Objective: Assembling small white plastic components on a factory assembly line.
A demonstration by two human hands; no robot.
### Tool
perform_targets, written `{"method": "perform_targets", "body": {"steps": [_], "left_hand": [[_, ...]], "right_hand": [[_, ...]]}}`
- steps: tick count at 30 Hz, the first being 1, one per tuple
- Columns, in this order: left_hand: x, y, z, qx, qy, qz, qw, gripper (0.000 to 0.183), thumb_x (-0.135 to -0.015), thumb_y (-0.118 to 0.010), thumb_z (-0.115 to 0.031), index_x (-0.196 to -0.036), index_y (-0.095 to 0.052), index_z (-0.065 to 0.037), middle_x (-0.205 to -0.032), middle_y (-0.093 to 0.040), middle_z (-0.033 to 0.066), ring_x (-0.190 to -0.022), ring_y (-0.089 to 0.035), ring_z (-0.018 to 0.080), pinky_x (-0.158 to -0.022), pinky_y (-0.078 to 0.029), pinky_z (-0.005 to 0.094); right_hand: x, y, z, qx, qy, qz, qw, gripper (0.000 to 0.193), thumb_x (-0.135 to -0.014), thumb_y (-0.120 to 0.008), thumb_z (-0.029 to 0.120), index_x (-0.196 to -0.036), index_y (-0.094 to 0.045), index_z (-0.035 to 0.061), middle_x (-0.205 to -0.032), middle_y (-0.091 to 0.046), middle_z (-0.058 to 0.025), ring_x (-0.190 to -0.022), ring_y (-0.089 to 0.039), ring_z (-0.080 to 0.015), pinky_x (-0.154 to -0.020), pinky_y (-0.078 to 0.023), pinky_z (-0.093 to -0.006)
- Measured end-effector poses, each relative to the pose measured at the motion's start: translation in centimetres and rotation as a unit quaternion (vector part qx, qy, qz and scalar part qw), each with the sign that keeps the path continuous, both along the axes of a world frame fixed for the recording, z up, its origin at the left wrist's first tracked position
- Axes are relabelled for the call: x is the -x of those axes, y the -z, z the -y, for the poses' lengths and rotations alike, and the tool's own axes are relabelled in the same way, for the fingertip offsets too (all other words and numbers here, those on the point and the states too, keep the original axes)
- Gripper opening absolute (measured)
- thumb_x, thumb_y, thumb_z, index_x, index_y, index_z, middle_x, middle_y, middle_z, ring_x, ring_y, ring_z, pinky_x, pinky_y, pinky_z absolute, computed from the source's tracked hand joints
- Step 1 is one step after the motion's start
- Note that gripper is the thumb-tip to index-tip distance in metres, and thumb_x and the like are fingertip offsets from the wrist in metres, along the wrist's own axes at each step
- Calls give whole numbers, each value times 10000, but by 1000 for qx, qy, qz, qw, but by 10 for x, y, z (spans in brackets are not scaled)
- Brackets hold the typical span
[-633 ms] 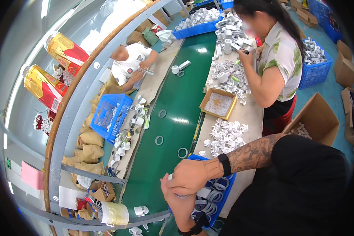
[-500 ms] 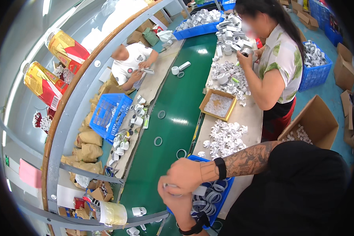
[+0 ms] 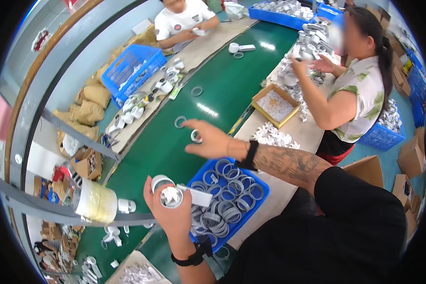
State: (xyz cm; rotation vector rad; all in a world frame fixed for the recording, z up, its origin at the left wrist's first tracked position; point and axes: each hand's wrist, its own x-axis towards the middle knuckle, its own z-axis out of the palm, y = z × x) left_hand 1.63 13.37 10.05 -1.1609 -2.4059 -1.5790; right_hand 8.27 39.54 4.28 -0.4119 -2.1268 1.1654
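Note:
My left hand (image 3: 173, 215) is wrapped round a white cup-shaped plastic housing (image 3: 163, 181) with a flat handle pointing right; its round mouth faces up and white parts show inside. Over the green conveyor belt, my right hand (image 3: 213, 142) reaches out with thumb and fingers apart. A ring (image 3: 194, 137) shows between them; whether they touch it I cannot tell. Another grey ring (image 3: 179, 122) lies just beyond the fingertips. Below the right wrist, a blue tray (image 3: 261, 201) holds many grey rings (image 3: 229, 212).
Two people work across and beside the belt (image 3: 232, 78). White parts (image 3: 274, 136) and a cardboard box of small pieces (image 3: 275, 105) lie on the right-hand bench. A blue basket (image 3: 132, 71) stands at the left. A grey metal rail (image 3: 128, 218) crosses near my left hand.
My hands, together before, have separated. The right has moved out over the belt toward the rings; the left keeps the white housing beside the tray. My view has shifted.

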Motion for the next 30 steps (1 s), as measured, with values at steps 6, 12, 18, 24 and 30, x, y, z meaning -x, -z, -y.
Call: {"method": "perform_targets", "body": {"steps": [6, 12, 18, 24, 30], "left_hand": [[-38, -21, -33, 31, 87, -140, 986, 578, -731, -938, -84, -1274, -761, -3, -1681, -481, 253, -1398, -652, 380, -1176, -503, 468], [-58, -64, -86, 96, 171, -138, 971, 613, -730, -987, -304, -1269, -781, -97, -1723, -506, 148, -1659, -371, 481, -1316, -159, 708], [-76, -148, -97, 29, 204, -272, 940, 532, -738, -970, -308, -1181, -772, -89, -1721, -501, 173, -1665, -356, 497, -1289, -157, 744], [-82, -119, -67, 171, 371, -214, 887, 841, -743, -954, -393, -1470, -697, -58, -1666, -559, 187, -1627, -402, 523, -1283, -203, 718], [-82, -117, -34, 210, 586, -59, 781, 518, -714, -948, -96, -1204, -786, -55, -1170, -817, 124, -1170, -775, 268, -924, -608, 402]], "right_hand": [[-95, -104, 51, -263, -249, -67, 930, 444, -860, -763, 119, -1300, -707, 94, -1191, -699, -141, -927, -747, -382, -798, -602, -484], [-136, -148, 15, -457, -161, -7, 875, 336, -851, -761, 156, -1177, -692, 112, -1170, -684, -120, -816, -733, -316, -687, -543, -461], [-169, -223, 7, -633, -73, -152, 755, 187, -875, -770, 206, -1008, -665, 127, -1113, -661, -82, -787, -664, -200, -626, -479, -355], [-181, -191, 38, -618, -161, -211, 740, 151, -925, -749, 191, -948, -630, 102, -920, -604, -58, -821, -680, -231, -646, -508, -382], [-181, -178, 72, -471, -411, -64, 778, 355, -932, -815, 242, -1153, -643, 23, -1041, -724, -186, -891, -737, -421, -804, -597, -531]]}}
